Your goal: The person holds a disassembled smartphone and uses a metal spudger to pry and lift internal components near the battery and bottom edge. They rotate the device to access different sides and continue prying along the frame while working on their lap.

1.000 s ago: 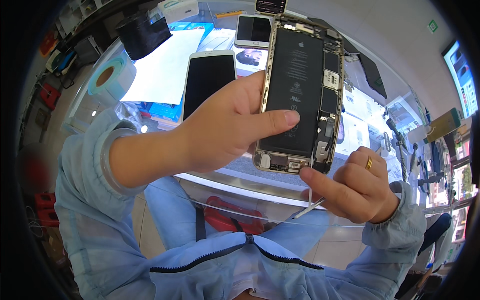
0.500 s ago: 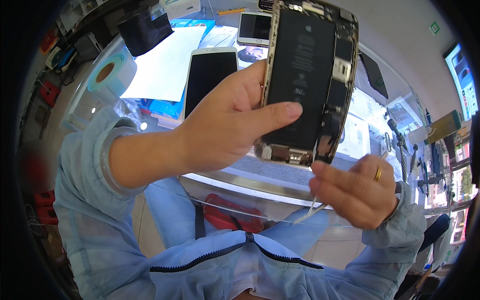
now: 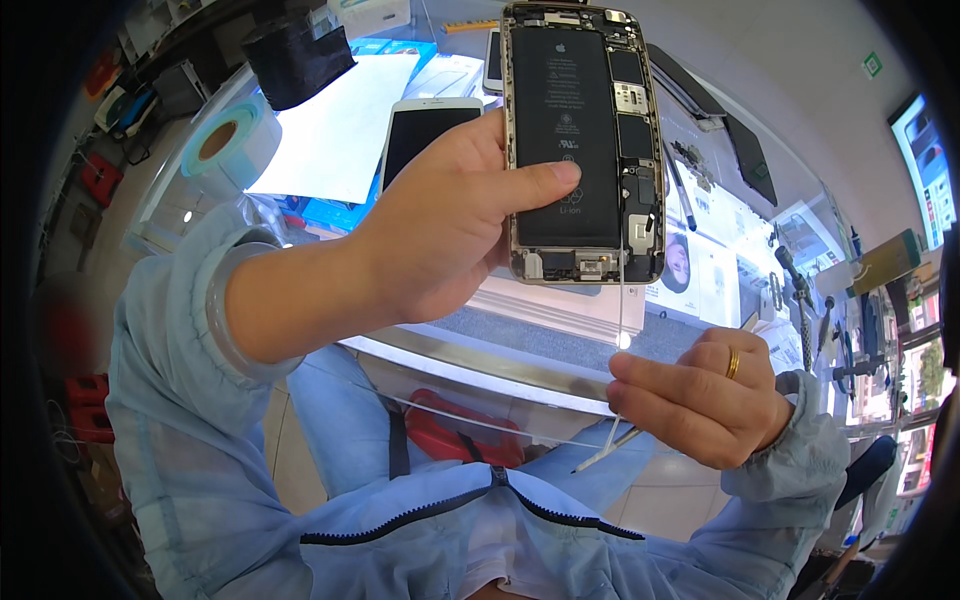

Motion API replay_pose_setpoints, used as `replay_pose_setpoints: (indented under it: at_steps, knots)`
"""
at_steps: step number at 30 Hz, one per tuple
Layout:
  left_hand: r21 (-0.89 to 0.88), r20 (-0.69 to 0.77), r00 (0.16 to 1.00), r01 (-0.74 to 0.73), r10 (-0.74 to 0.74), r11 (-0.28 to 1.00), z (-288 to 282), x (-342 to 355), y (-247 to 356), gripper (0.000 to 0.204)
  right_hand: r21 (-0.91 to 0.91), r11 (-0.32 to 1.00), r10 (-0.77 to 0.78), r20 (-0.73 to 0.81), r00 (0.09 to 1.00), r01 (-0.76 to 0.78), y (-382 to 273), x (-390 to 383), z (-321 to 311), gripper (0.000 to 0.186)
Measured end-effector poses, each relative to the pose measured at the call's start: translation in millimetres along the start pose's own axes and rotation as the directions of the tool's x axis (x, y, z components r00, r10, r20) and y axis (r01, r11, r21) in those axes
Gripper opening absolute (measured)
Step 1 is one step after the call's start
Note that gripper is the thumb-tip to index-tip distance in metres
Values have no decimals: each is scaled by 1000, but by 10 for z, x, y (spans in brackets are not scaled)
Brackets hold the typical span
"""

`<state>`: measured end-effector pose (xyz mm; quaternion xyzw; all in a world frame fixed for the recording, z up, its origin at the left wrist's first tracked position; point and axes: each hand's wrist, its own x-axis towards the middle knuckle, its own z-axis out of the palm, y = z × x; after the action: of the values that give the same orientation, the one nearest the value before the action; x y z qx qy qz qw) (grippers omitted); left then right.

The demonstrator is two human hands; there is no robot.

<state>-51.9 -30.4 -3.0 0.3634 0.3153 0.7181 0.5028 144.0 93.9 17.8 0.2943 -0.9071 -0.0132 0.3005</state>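
My left hand [image 3: 450, 215] grips an opened phone [image 3: 641, 235] from its left side, thumb lying on the black battery [image 3: 565, 110]. The phone's inner parts face me, with circuit parts along its right side. A thin white strip [image 3: 621, 310] runs taut from the phone's lower edge, beside the battery's corner, down to my right hand [image 3: 700, 400]. That hand, wearing a gold ring, pinches the strip between thumb and fingers. A slim pale stick-like tool with a dark tip [image 3: 600, 455] also pokes out below these fingers; its exact kind is unclear.
Behind my left hand lies a white-framed phone [image 3: 432, 108], partly covered. A tape roll [image 3: 220, 140], white paper [image 3: 335, 130] and a black holder [image 3: 295, 60] stand at the left. A detached screen [image 3: 685, 82] and dark phone [image 3: 748, 160] lie at the right on the glass counter.
The phone has moved up and left, away from my right hand, which shifted slightly down. The white strip between them has lengthened and now shows taut.
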Motion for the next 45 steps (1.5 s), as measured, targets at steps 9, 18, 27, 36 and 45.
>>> replay_pose_setpoints:
  at_steps: [9, 18, 27, 36, 45]
  knots:
    - [160, 17, 996, -93, 92, 983, -93, 58, 85, 35, 22, 1000, -11, 74, 997, 10, -45, -11, -55, 18]
    - [300, -15, 990, -129, 140, 945, -271, 164, 213, 28, -60, 998, -27, 52, 998, 30, -53, -74, -74, 19]
    - [222, -129, 985, -82, 113, 972, -349, 229, 331, 24, -15, 998, -52, 82, 995, 53, -49, -55, -77, 17]
    - [339, -289, 939, -79, 184, 938, -391, 289, 431, 23, -7, 997, -69, 113, 991, 70, -63, -57, -111, 17]
    - [350, -289, 925, -136, 245, 927, -685, 404, 474, 28, -1, 997, -72, 116, 991, 73, -83, -76, -126, 16]
